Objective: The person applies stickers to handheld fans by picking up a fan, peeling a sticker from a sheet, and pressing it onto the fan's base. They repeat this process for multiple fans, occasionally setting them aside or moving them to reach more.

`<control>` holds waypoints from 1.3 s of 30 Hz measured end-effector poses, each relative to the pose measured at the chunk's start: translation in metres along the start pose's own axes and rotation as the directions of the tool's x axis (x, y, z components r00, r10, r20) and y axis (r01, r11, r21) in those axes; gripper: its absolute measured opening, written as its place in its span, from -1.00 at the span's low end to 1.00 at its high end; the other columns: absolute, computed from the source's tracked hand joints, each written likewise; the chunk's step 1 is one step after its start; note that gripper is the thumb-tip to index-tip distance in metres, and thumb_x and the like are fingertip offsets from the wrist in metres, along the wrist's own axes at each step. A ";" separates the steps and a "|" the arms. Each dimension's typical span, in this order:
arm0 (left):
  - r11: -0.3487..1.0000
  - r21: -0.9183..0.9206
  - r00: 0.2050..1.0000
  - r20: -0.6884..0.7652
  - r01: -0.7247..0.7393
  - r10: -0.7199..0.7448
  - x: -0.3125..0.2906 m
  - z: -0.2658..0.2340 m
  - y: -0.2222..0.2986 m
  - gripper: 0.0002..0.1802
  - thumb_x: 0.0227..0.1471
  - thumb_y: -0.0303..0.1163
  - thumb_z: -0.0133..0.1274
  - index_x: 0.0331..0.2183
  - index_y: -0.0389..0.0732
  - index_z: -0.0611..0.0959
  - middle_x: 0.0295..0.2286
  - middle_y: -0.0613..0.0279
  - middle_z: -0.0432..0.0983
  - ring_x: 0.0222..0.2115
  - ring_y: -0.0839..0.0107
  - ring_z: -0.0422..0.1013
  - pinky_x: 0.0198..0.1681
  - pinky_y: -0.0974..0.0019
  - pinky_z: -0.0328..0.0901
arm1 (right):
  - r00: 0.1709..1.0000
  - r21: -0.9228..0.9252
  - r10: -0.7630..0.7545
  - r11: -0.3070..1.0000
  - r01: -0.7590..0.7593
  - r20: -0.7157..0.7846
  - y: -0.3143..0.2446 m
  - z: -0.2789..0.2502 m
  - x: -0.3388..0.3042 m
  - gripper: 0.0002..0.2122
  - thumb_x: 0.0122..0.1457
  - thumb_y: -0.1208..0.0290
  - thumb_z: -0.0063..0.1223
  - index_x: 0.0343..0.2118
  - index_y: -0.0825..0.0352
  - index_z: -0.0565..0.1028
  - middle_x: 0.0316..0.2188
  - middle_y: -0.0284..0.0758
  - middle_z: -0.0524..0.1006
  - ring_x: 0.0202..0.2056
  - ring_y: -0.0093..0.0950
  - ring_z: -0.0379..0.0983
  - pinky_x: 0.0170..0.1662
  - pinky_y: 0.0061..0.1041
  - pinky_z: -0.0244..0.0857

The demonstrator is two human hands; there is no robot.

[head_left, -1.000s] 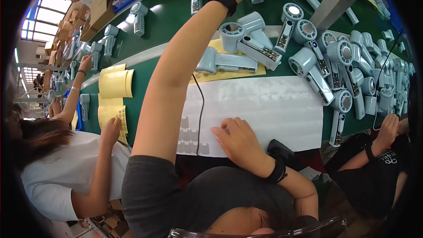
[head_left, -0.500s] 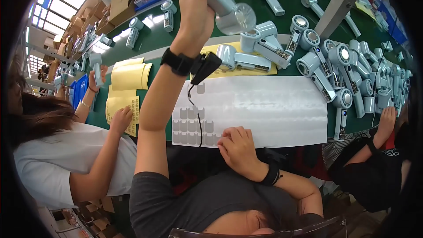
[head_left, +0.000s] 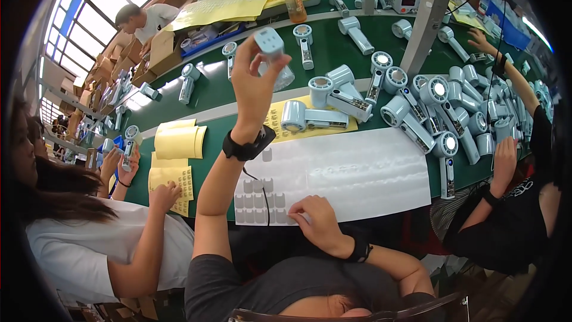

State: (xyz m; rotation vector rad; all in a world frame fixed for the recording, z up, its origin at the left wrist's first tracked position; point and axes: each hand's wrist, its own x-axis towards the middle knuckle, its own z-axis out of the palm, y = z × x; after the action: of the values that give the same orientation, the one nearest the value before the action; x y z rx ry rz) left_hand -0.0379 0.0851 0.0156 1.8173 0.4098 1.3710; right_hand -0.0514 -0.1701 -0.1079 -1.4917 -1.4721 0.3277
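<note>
Raised over the bench, my left hand (head_left: 253,86) is closed around a light blue handheld fan (head_left: 269,42). One squarish end of the fan faces up, and a clear round part shows below, partly hidden by my fingers. My right hand (head_left: 322,223) rests at the near edge of a white sheet (head_left: 369,173), its fingers curled and pressed together beside the last of the grey stickers (head_left: 258,201). What those fingertips grip, if anything, cannot be made out. A dark strap with a small black device (head_left: 260,142) sits on my left wrist.
Light blue fans (head_left: 438,89) are heaped to the right, and several lie on a yellow sheet (head_left: 283,134) beyond the white one. A metal post (head_left: 429,18) rises at the far right. Co-workers sit on both sides; the left one's hand (head_left: 165,195) touches yellow sticker sheets (head_left: 179,143).
My left hand has come lower and nearer, turning the fan so its squarish end faces up. My right hand stays at the sheet's edge. The view has shifted, showing more of the far bench.
</note>
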 end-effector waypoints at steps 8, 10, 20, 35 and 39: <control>0.915 0.160 0.869 0.406 -0.371 0.282 -0.045 0.031 0.022 -0.31 -0.31 -0.71 0.31 -0.03 -0.22 0.52 -0.09 0.08 0.49 -0.07 0.09 0.43 0.01 0.21 0.33 | 0.885 0.677 0.449 0.691 -0.255 -0.125 -0.009 -0.143 0.080 -0.83 0.08 0.65 0.23 -0.27 0.42 0.50 -0.38 -0.39 0.57 -0.34 -0.66 0.47 -0.21 -0.69 0.34; 0.915 0.107 0.826 0.480 -0.389 0.295 -0.055 0.042 0.023 -0.31 -0.32 -0.73 0.30 -0.04 -0.22 0.53 -0.07 0.06 0.47 -0.05 0.03 0.41 0.01 0.15 0.33 | 0.876 0.668 0.459 0.698 -0.256 -0.144 -0.008 -0.161 0.097 -0.76 0.07 0.66 0.24 -0.20 0.43 0.47 -0.39 -0.38 0.57 -0.35 -0.65 0.48 -0.21 -0.70 0.34; 0.922 0.054 0.815 0.490 -0.384 0.310 -0.061 0.060 0.033 -0.30 -0.33 -0.75 0.27 -0.03 -0.23 0.53 -0.07 0.07 0.47 -0.03 0.04 0.40 0.00 0.13 0.34 | 0.880 0.644 0.432 0.734 -0.215 -0.198 -0.001 -0.175 0.112 -0.55 0.04 0.68 0.26 -0.14 0.31 0.19 -0.45 -0.33 0.55 -0.37 -0.63 0.48 -0.21 -0.69 0.35; 0.925 0.032 0.804 0.507 -0.379 0.312 -0.063 0.063 0.035 -0.30 -0.32 -0.74 0.27 -0.02 -0.23 0.52 -0.09 0.08 0.48 -0.04 0.03 0.41 0.10 0.06 0.32 | 0.887 0.642 0.414 0.741 -0.197 -0.205 -0.002 -0.177 0.111 -0.57 0.05 0.68 0.25 -0.19 0.28 0.18 -0.43 -0.32 0.54 -0.37 -0.65 0.46 -0.21 -0.69 0.34; 0.920 0.034 0.797 0.513 -0.391 0.319 -0.062 0.063 0.037 -0.29 -0.32 -0.73 0.27 -0.01 -0.23 0.51 -0.09 0.08 0.48 -0.04 0.02 0.41 0.14 0.03 0.29 | 0.895 0.604 0.387 0.775 -0.186 -0.222 -0.003 -0.178 0.109 -0.58 0.05 0.68 0.24 -0.19 0.28 0.18 -0.44 -0.32 0.54 -0.36 -0.64 0.46 -0.22 -0.68 0.33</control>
State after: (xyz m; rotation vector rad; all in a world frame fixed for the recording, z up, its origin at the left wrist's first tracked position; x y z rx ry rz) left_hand -0.0105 -0.0052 -0.0023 2.3653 -0.1286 1.0567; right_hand 0.1064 -0.1525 0.0276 -1.1949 -0.7605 0.6124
